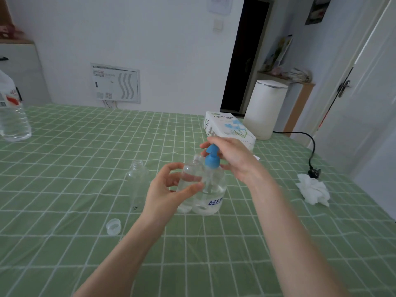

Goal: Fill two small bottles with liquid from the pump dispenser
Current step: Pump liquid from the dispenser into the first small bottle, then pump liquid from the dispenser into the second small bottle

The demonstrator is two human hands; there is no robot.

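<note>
**Two hands at the pump bottle**

In the middle of the table (64,243), the left hand (169,189) curls its fingers and thumb round a small bottle (190,175). It holds the bottle against the side of the pump dispenser (213,189), mouth near the blue spout. The right hand (232,160) wraps its fingers round the blue pump top. The dispenser has clear liquid in it. I cannot tell how much is in the held bottle. The other small bottle (138,179) stands open just to the left, with a cap (113,226) nearer the front edge. Near the far edge, a box (229,127) reads "TISSUE PAPER". The dispenser's label is too blurry to read.
</note>
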